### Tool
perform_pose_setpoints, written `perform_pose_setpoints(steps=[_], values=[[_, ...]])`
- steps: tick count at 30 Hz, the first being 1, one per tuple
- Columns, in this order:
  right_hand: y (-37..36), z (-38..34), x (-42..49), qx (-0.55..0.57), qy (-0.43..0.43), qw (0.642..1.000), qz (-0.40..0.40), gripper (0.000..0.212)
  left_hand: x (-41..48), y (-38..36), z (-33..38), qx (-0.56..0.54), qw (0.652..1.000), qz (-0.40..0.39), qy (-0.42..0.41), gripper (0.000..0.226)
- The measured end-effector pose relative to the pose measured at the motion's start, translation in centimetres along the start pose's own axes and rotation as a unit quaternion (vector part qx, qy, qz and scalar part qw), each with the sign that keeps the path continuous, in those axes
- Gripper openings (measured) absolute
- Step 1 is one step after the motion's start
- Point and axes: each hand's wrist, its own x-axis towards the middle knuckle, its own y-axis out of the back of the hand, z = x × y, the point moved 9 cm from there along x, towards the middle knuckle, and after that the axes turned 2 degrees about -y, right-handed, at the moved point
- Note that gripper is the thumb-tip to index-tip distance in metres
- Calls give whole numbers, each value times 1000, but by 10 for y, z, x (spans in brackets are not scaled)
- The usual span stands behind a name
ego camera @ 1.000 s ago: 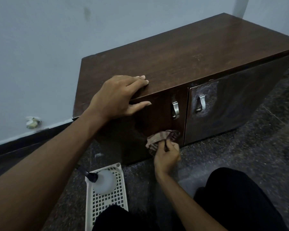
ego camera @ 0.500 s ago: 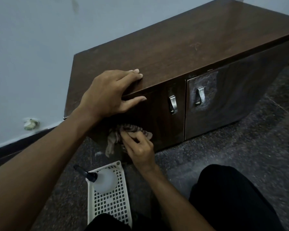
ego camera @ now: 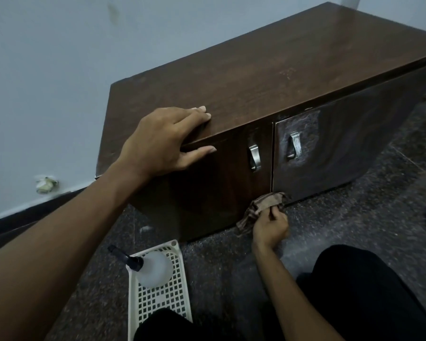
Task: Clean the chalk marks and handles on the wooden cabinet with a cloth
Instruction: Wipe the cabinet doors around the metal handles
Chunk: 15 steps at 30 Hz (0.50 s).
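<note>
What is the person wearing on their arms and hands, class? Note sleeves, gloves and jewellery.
Nothing shows. The left hand and right hand are bare: no gloves, rings or watch. The left forearm and right forearm are uncovered to the frame edge, so no sleeve is in view. The left fingers have short, plain nails. The only clothing visible is black trousers.

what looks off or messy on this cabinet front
A whitish chalk smear covers the right door around its handle, and the handle itself looks streaked; the left door looks clean. The cloth in the right hand is at the bottom edge, away from it.
</note>
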Motion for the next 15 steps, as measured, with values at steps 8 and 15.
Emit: perform_pose_setpoints(steps=[8, 15], values=[[-2, -87, -47, 99, 126, 987, -26, 9, -1, -2, -1, 5, 1000, 4, -6, 56], [1, -116, -91, 70, 215, 970, -92, 39, -1, -2, -2, 20, 1000, -15, 2, 60]])
